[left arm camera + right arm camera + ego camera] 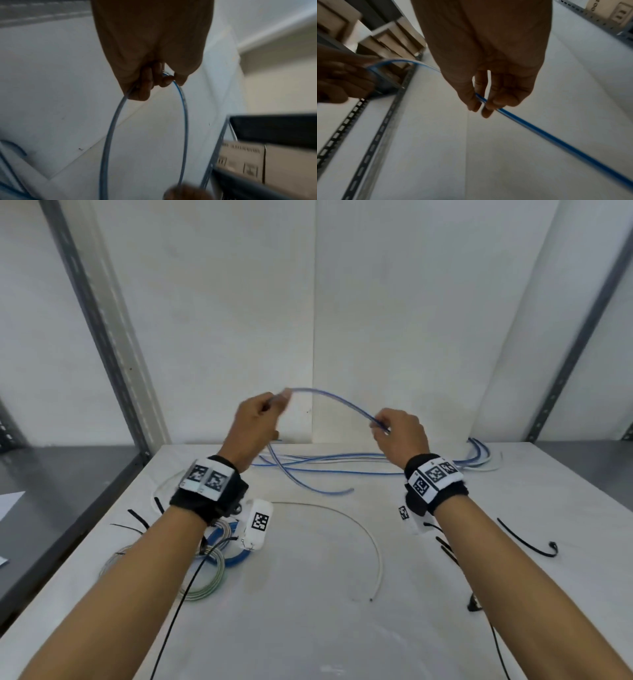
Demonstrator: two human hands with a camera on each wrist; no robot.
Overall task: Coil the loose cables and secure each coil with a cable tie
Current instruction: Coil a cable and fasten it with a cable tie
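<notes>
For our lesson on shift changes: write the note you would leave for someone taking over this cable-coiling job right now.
Left hand: grips the blue cable near its end, above the table.
Right hand: pinches the same cable further along; an arc spans the hands.
Done: finished coils lie near left, under the left forearm; whether tied, cannot tell.
Left: coil and tie this cable, the other blue cables at the back and the white cable. Loose black cable ties lie on both sides.

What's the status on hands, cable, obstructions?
Left hand grips blue cable; right hand pinches it further along. First loop forming, raised over table. Rest of the cable lies tangled with other strands below.
</notes>
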